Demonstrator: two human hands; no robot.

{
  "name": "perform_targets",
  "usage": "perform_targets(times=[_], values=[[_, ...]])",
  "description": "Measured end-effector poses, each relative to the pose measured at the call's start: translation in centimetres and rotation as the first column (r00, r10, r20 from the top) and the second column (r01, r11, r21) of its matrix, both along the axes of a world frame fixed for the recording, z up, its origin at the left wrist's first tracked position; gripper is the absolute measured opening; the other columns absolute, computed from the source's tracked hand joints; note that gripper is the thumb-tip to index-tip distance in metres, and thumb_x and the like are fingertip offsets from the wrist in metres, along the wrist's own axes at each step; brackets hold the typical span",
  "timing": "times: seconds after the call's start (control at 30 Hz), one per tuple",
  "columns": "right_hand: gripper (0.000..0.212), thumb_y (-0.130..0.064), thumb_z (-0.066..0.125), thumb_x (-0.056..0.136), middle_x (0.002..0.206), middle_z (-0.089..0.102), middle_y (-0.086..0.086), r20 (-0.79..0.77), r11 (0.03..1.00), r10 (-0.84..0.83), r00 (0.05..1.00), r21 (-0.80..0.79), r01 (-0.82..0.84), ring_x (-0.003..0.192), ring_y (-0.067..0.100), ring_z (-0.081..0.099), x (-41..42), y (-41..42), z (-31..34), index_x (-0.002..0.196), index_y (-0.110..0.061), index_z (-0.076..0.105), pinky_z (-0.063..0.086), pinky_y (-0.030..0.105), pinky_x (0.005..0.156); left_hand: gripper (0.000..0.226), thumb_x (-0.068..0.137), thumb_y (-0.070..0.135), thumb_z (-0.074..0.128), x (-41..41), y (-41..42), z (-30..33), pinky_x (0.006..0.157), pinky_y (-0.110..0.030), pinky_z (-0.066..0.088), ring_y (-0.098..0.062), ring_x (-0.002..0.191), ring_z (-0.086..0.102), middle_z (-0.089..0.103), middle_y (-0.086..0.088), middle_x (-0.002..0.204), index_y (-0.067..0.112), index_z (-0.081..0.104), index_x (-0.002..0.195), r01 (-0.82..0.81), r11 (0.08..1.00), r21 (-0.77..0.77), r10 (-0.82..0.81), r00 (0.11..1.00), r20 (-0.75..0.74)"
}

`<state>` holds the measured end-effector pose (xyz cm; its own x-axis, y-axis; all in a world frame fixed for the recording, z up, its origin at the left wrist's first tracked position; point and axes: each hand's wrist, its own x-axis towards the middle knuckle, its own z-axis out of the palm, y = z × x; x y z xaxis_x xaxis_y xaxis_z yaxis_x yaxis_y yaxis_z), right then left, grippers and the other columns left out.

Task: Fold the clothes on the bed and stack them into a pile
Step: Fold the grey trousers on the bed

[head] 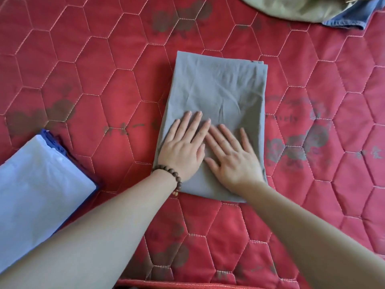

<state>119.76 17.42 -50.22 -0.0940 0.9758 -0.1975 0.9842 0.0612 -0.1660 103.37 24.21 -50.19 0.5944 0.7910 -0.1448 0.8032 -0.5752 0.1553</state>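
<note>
On the red quilted bed cover (108, 65) lies a folded grey garment (216, 88), with the left hand (183, 147) and right hand (235, 159) pressed flat on its near half, fingers spread, gripping nothing. Faded print on the cover right of the garment is too blurred to read. A folded light-blue pile (35, 180) sits at the left edge.

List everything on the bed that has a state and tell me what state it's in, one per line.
grey garment: folded into a flat rectangle, lying on the bed
left hand: open, palm flat on the grey garment
right hand: open, palm flat on the grey garment
light blue garment: folded, on top of a dark blue garment
olive garment: unfolded, heaped
denim garment: unfolded, partly under the olive garment
</note>
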Motion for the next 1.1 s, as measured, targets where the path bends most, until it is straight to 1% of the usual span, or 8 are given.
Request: perform_targets(times=[0.23, 0.3, 0.4, 0.5, 0.6, 0.8, 1.0, 1.1], values=[[0.064, -0.052, 0.019, 0.098, 0.163, 0.003, 0.003, 0.125, 0.921, -0.378, 0.917, -0.047, 0.386, 0.150, 0.018, -0.004, 5.7, -0.8, 0.5, 0.155, -0.025, 0.007, -0.005, 0.063, 0.115, 0.075, 0.089, 0.054, 0.040, -0.2, 0.1, -1.7, 0.119, -0.054, 0.009, -0.042, 0.148, 0.000, 0.006, -0.024, 0.160, 0.025, 0.018, 0.155, -0.117, 0.991, 0.072, 0.119, 0.993, -0.022], [0.063, -0.042, 0.030, 0.099, 0.163, 0.004, 0.008, 0.069, 0.940, -0.334, 0.940, 0.096, 0.327, 0.150, 0.023, -0.002, 4.4, 0.6, 1.4, 0.154, -0.015, 0.017, -0.005, 0.061, 0.116, 0.076, 0.089, 0.055, 0.040, -0.4, 0.2, -1.8, 0.119, -0.055, 0.010, -0.042, 0.148, -0.002, 0.005, -0.023, 0.160, 0.026, 0.016, 0.155, -0.129, 0.989, 0.077, 0.130, 0.991, -0.013], [0.057, -0.021, 0.041, 0.096, 0.161, 0.015, 0.009, -0.091, 0.972, -0.012, 0.996, 0.233, 0.033, 0.150, 0.025, 0.008, 1.4, 4.7, 1.7, 0.150, -0.008, 0.030, 0.006, 0.058, 0.118, 0.072, 0.091, 0.056, 0.036, -0.3, 0.2, -1.8, 0.118, -0.056, 0.012, -0.042, 0.148, -0.002, 0.006, -0.023, 0.160, 0.026, 0.020, 0.155, -0.127, 0.990, 0.065, 0.127, 0.992, -0.002], [0.057, -0.017, 0.041, 0.095, 0.160, 0.022, 0.005, -0.105, 0.947, 0.311, 0.945, 0.112, -0.300, 0.148, 0.022, 0.017, -0.5, 9.6, 1.1, 0.151, -0.010, 0.031, 0.012, 0.053, 0.119, 0.064, 0.090, 0.054, 0.038, -0.2, 0.2, -1.8, 0.118, -0.056, 0.014, -0.040, 0.148, 0.003, 0.015, -0.023, 0.159, 0.022, 0.039, 0.145, -0.141, 0.988, 0.060, 0.142, 0.990, 0.000], [0.053, -0.036, 0.025, 0.101, 0.161, 0.016, -0.004, 0.011, 0.893, 0.450, 0.893, 0.009, -0.450, 0.149, 0.018, 0.013, 1.0, 14.5, 0.3, 0.154, -0.027, 0.021, 0.006, 0.048, 0.121, 0.070, 0.086, 0.055, 0.042, -0.2, 0.4, -2.1, 0.118, -0.056, 0.012, -0.039, 0.148, 0.003, 0.009, -0.022, 0.160, 0.023, 0.035, 0.147, -0.154, 0.986, 0.066, 0.155, 0.988, -0.022], [0.056, -0.052, 0.008, 0.098, 0.162, 0.012, -0.007, 0.035, 0.987, 0.155, 0.987, -0.051, -0.153, 0.150, 0.018, 0.007, 4.8, 20.9, -0.3, 0.153, -0.040, 0.008, 0.003, 0.050, 0.120, 0.082, 0.083, 0.056, 0.046, -0.1, 0.6, -2.1, 0.119, -0.056, 0.010, -0.041, 0.148, 0.002, 0.006, -0.020, 0.161, 0.028, 0.018, 0.155, -0.155, 0.986, 0.066, 0.154, 0.988, 0.009], [0.058, -0.056, 0.011, 0.099, 0.163, 0.011, 0.000, 0.083, 0.968, 0.251, 0.964, -0.043, -0.248, 0.148, 0.022, 0.016, 7.1, 19.5, 0.5, 0.153, -0.037, 0.008, 0.013, 0.050, 0.119, 0.082, 0.083, 0.057, 0.046, -0.2, 0.7, -2.3, 0.119, -0.056, 0.010, -0.040, 0.148, 0.003, 0.006, -0.019, 0.161, 0.028, 0.019, 0.155, -0.156, 0.985, 0.077, 0.152, 0.987, 0.048], [0.061, -0.058, 0.017, 0.097, 0.160, 0.022, 0.008, 0.117, 0.982, 0.184, 0.976, -0.052, -0.179, 0.145, 0.028, 0.024, 10.6, 16.5, 0.9, 0.153, -0.035, 0.015, 0.017, 0.052, 0.117, 0.081, 0.084, 0.056, 0.045, -0.2, 0.6, -2.3, 0.119, -0.055, 0.010, -0.040, 0.148, 0.003, 0.006, -0.019, 0.162, 0.029, 0.017, 0.155, -0.157, 0.985, 0.076, 0.154, 0.987, 0.049]])
